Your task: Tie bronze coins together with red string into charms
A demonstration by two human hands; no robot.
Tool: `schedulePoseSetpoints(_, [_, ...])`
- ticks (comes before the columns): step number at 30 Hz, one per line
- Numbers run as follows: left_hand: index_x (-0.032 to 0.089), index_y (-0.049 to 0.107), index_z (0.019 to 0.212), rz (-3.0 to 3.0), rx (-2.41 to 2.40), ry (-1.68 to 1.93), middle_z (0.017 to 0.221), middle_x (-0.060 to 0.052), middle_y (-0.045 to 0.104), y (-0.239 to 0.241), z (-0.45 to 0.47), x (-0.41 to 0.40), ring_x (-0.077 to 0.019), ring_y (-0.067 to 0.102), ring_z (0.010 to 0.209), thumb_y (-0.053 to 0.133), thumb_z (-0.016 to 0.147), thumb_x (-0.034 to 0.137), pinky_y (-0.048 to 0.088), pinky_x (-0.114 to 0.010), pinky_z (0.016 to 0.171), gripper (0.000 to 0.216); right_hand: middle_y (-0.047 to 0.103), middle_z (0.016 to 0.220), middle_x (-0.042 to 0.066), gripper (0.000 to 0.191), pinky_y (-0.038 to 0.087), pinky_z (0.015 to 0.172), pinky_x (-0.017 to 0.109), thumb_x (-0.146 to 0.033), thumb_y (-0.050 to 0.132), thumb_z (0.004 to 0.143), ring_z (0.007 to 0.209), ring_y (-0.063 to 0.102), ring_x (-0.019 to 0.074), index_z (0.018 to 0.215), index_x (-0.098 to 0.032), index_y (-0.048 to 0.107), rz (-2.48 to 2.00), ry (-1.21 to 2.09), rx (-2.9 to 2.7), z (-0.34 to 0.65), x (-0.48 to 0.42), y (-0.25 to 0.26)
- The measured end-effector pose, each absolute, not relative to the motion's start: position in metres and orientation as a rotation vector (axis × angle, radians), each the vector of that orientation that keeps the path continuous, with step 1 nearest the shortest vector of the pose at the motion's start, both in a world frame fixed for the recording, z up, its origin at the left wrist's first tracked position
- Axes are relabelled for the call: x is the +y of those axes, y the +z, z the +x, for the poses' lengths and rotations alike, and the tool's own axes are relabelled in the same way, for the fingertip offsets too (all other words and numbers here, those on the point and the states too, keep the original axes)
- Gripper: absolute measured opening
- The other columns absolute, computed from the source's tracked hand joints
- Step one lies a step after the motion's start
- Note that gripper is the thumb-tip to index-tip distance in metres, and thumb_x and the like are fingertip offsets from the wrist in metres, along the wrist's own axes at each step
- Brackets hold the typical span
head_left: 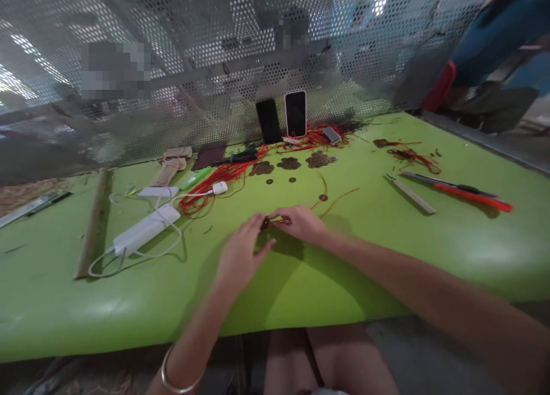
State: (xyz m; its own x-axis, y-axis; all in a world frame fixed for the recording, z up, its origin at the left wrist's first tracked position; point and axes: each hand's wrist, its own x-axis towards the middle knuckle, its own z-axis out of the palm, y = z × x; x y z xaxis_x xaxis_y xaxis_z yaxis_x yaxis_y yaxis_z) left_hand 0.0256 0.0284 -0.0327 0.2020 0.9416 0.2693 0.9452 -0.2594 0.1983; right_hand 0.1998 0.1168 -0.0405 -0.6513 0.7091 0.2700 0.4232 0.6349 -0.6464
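My right hand (303, 224) is closed in a pinch on a reddish cord near the middle of the green table (344, 303). At the end of that cord, a small dark coin-like disc (265, 224) lies between my two hands. The fingers of my left hand (243, 255) are stretched out, with their tips at the disc and the thumb apart. Just beyond my right hand, a holed coin (323, 198) lies with a thin red cord (341, 198) beside it. Two single coins (292, 180) rest farther back, before piles of similar coins (318, 159).
A white power strip (148, 229) with looping cable and a wooden stick (92, 229) lie left. Red cord bundles (215, 183) spread behind. Two phones (296, 114) lean on the perforated metal screen (193, 97). Tweezers (410, 193) and a red-handled tool (476, 197) lie right.
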Motion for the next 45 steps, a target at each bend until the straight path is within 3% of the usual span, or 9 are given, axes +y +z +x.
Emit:
schedulePoseSetpoints(3, [0.006,0.025,0.143,-2.482,-1.968,-0.282,0.148,-0.019,0.028,-0.044,0.042,0.019,-0.0302,0.027,0.136,0.034,0.086,0.063,0.034,-0.047,0.109,0.081,0.073,0.088,0.004,0.022,0.045,0.064,0.025,-0.029,0.057,0.087,0.075,0.066,0.0164,0.103,-0.020,0.069,-0.923,0.664,-2.411,0.198,0.116,-0.044])
schedulePoseSetpoints(6, [0.002,0.020,0.143,-2.513,-1.972,-0.171,0.150,-0.020,0.021,-0.051,0.045,0.017,-0.0287,0.016,0.139,0.028,0.087,0.064,0.025,-0.045,0.114,0.085,0.073,0.091,0.004,0.023,0.047,0.067,0.026,-0.032,0.056,0.087,0.080,0.067,0.0187,0.101,-0.021,0.070,-0.981,0.583,-2.470,0.196,0.116,-0.046])
schedulePoseSetpoints(18, [0.002,0.016,0.145,-2.512,-2.040,-0.032,0.151,-0.017,0.016,-0.046,0.043,0.022,-0.0251,0.012,0.141,0.025,0.090,0.059,0.018,-0.041,0.116,0.080,0.072,0.085,0.005,0.020,0.047,0.065,0.026,-0.030,0.053,0.088,0.074,0.065,0.0166,0.093,-0.020,0.070,-1.083,0.519,-2.471,0.235,0.129,-0.038])
schedulePoseSetpoints(23, [0.002,0.013,0.145,-2.484,-2.092,0.011,0.152,-0.015,0.011,-0.042,0.040,0.019,-0.0244,0.011,0.140,0.022,0.092,0.055,0.017,-0.041,0.116,0.075,0.072,0.089,0.008,0.024,0.049,0.064,0.027,-0.032,0.052,0.088,0.070,0.065,0.0146,0.094,-0.017,0.070,-1.202,0.683,-2.284,0.294,0.146,-0.045])
schedulePoseSetpoints(32, [0.002,0.015,0.145,-2.445,-2.090,-0.092,0.152,-0.017,0.014,-0.060,0.007,0.019,-0.0251,0.012,0.141,0.023,0.090,0.060,0.019,-0.042,0.115,0.080,0.069,0.071,0.006,0.027,0.039,0.055,0.026,-0.040,0.056,0.083,0.059,0.058,0.0164,0.082,-0.017,0.072,-1.428,0.245,-2.102,0.396,0.160,-0.050])
schedulePoseSetpoints(38, [0.005,0.016,0.145,-2.430,-2.086,-0.112,0.151,-0.017,0.016,-0.059,0.004,0.019,-0.0250,0.014,0.140,0.025,0.091,0.057,0.021,-0.043,0.114,0.076,0.066,0.074,0.006,0.027,0.039,0.059,0.028,-0.039,0.055,0.083,0.065,0.057,0.0180,0.082,-0.018,0.072,-1.502,0.107,-2.117,0.397,0.161,-0.054])
schedulePoseSetpoints(45, [0.003,0.019,0.144,-2.356,-2.110,-0.154,0.150,-0.020,0.019,-0.058,0.008,0.016,-0.0262,0.017,0.139,0.024,0.092,0.054,0.023,-0.044,0.113,0.074,0.068,0.081,0.009,0.019,0.042,0.062,0.030,-0.026,0.054,0.082,0.071,0.059,0.0208,0.083,-0.018,0.070,-1.678,0.050,-1.962,0.408,0.156,-0.052])
